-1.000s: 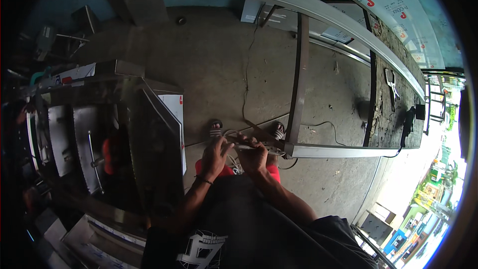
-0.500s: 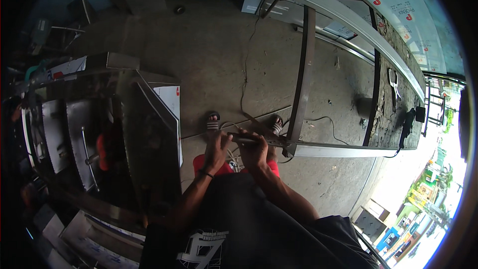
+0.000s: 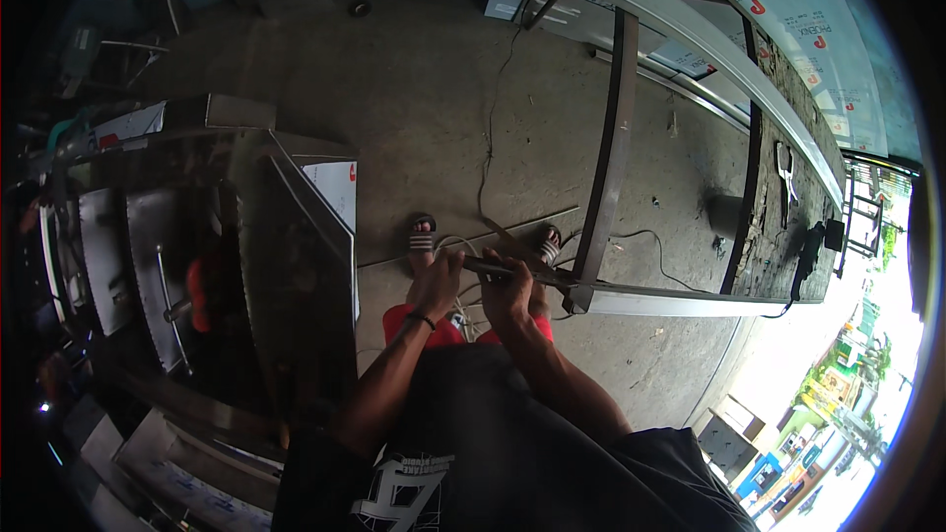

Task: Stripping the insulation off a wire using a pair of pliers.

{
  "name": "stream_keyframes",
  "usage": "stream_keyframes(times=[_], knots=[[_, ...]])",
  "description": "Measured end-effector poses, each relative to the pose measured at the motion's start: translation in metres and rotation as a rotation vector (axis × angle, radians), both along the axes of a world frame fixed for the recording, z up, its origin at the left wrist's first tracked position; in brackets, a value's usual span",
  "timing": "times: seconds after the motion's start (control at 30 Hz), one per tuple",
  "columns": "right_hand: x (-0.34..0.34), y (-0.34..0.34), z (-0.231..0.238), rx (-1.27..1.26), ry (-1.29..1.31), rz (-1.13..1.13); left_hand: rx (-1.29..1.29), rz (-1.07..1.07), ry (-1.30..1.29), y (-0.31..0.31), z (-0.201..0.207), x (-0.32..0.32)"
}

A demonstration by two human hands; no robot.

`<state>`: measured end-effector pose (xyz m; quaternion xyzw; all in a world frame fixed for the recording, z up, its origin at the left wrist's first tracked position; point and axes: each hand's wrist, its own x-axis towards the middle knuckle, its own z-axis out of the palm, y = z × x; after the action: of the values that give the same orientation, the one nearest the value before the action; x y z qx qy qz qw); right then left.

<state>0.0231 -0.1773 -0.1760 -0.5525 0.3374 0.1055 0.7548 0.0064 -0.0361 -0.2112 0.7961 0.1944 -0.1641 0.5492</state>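
Both hands grip one long, dark, slender metal tool [image 3: 512, 273] at waist height: the left hand [image 3: 440, 281] has its fingers wrapped around the rear end, and the right hand [image 3: 507, 288] is closed around the middle, apparently for steadiness. The tool's tip meets the corner of the grey metal frame [image 3: 616, 158], above the concrete floor [image 3: 414, 118].

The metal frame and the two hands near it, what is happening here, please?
A person stands on a concrete floor and looks down at their own hands. The left hand and the right hand both hold a long thin tool, and its far end meets the corner of a large metal frame. A cable runs across the floor. Metal cabinets stand to the person's left. What kind of tool it is cannot be told.
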Motion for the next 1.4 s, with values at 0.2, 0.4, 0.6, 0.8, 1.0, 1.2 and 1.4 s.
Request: stream_keyframes(times=[0.2, 0.4, 0.6, 0.8, 1.0, 1.2, 1.4], knots=[[0.007, -0.001, 0.004, -0.024, -0.092, -0.025, 0.267, -0.094, -0.231, 0.001, 0.012, 0.009], [0.013, -0.007, 0.029, 0.311, 0.057, -0.200, 0.105, -0.147, -0.111, 0.009, 0.036, 0.014], [0.015, -0.004, 0.024, -0.274, -0.086, 0.233, 0.152, -0.307, -0.177, 0.013, 0.063, 0.035], [0.017, -0.005, 0.037, 0.503, 0.156, -0.332, 0.032, -0.728, -0.253, 0.019, 0.084, 0.072], [0.018, -0.003, 0.046, 0.396, 0.183, -0.312, 0.281, -0.860, -0.179, 0.012, 0.073, 0.077], [0.014, -0.005, 0.045, 0.393, 0.182, -0.298, 0.373, -0.870, -0.224, 0.004, 0.073, 0.072], [0.010, -0.008, 0.040, 0.365, 0.054, -0.127, 0.373, -0.798, -0.299, 0.005, 0.083, 0.075]])
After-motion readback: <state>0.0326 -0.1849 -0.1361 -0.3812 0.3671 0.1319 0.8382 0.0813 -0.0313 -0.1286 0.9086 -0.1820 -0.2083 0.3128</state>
